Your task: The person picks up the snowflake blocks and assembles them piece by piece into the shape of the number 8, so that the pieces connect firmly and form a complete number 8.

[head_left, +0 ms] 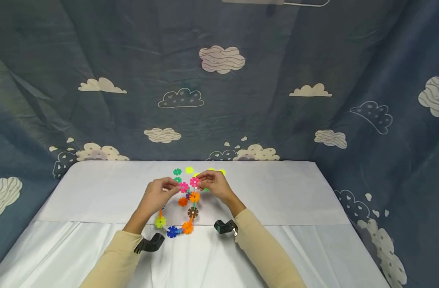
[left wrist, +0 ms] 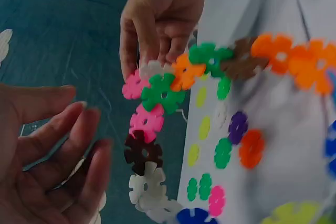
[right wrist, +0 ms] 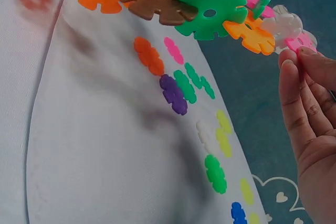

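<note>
A looped chain of interlocking plastic flower discs (left wrist: 146,153) hangs in the air, in pink, green, orange, brown, white, blue and yellow. My right hand (head_left: 216,185) pinches the pink disc (right wrist: 300,41) at one end of it between thumb and fingers. Beside that lies a clear-white disc (right wrist: 282,26), then an orange disc (right wrist: 251,34) and a green disc (right wrist: 211,11). My left hand (left wrist: 50,161) stands left of the chain with loosely bent fingers and nothing between them. Nearest to it are a pink disc (left wrist: 147,123) and a dark brown disc (left wrist: 143,152) of the chain.
Loose discs lie on the white-covered table (head_left: 277,196) behind and below the chain: an orange disc (right wrist: 149,56), a purple disc (right wrist: 173,94), several green and yellow ones, and a blue disc (right wrist: 238,213). A dark cloud-print curtain (head_left: 183,72) stands behind the table.
</note>
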`<state>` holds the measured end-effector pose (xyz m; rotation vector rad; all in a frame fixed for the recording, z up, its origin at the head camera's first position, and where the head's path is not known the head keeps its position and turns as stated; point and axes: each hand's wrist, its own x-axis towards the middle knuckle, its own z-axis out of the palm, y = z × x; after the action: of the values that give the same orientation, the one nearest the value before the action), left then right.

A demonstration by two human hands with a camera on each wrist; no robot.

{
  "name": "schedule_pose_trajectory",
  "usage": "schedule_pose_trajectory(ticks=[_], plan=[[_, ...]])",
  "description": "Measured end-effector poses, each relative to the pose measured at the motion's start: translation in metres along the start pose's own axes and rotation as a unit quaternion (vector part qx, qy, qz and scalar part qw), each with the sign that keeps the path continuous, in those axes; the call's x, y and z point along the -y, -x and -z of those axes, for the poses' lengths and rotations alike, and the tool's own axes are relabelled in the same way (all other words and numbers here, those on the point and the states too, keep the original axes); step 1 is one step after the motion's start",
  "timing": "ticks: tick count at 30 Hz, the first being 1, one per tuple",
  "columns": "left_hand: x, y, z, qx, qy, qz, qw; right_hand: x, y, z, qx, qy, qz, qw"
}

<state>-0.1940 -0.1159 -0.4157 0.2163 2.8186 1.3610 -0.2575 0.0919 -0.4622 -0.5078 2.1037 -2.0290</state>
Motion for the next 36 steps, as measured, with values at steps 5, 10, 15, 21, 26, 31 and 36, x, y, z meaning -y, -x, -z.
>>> schedule_pose_trajectory(ticks=[5,10,15,21,26,31,36], plan=[[0.005,-0.036,0.004,0.046,-0.046,-0.051,0.9966,0.0,-0.002,-0.001,0.002,0.005,0.011,1.0],[0.016,-0.053,-0.003,0.133,0.008,-0.035,0.9904,-0.001,-0.004,-0.003,0.012,0.003,0.003,1.0],[0.017,-0.056,-0.008,0.145,0.024,-0.023,0.9888,-0.001,-0.007,-0.001,0.02,0.007,0.005,1.0],[0.016,-0.056,-0.01,0.156,0.049,0.024,0.9863,0.004,-0.006,-0.001,0.036,0.012,0.002,0.999],[0.024,-0.05,-0.016,0.148,0.114,0.074,0.9796,-0.003,-0.01,-0.001,0.041,0.027,-0.016,0.999],[0.038,-0.035,-0.032,0.094,0.212,0.123,0.965,-0.006,-0.01,0.01,0.03,0.082,-0.039,0.995],[0.047,-0.016,-0.049,0.042,0.321,0.169,0.9308,-0.018,-0.01,0.03,-0.033,0.169,-0.094,0.981]])
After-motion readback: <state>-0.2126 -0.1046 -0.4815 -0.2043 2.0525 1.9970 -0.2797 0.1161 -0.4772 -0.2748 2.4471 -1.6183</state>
